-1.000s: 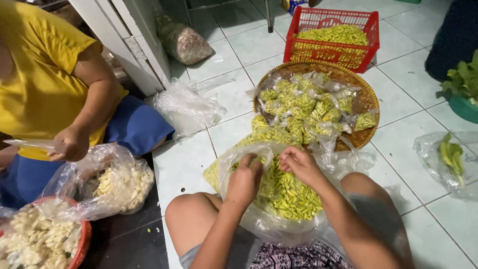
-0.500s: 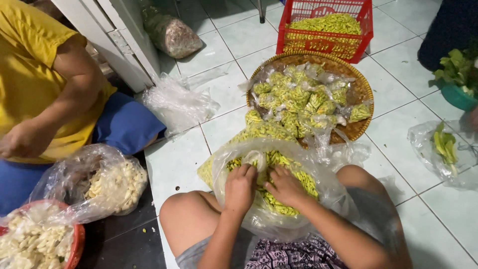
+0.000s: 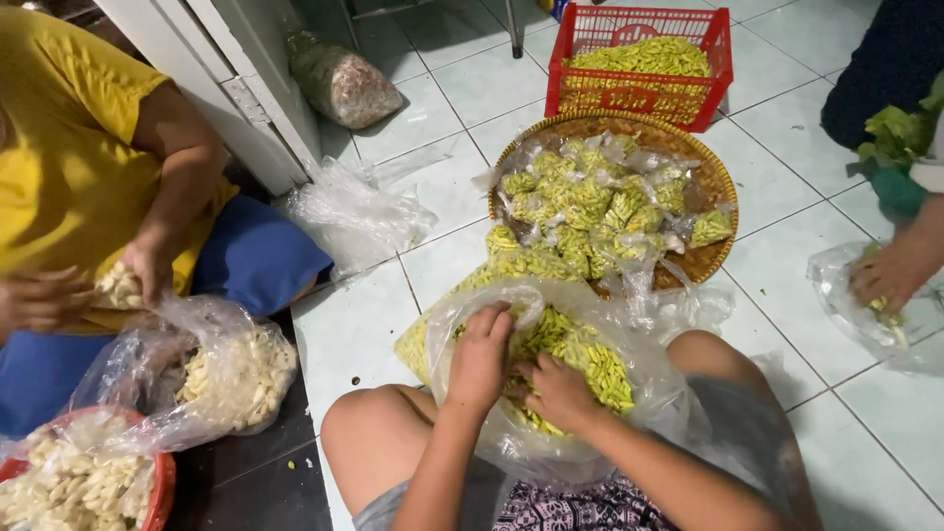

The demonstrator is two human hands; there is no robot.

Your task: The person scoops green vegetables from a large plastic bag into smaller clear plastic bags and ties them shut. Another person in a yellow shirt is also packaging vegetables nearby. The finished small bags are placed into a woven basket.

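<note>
Our left hand (image 3: 479,359) and right hand (image 3: 559,391) were both inside the clear plastic bag (image 3: 590,413) at lower centre, fingers curled around yellow-green pods (image 3: 590,359). Above stood a round woven tray (image 3: 710,258) of small packets and a red crate (image 3: 639,98). Since before, our hands had sunk deeper.

A red crate (image 3: 639,93) of yellow-green pods sits far beyond the fingers — nearer them, a woven tray (image 3: 713,187) heaped with small filled packets (image 3: 590,211).
</note>
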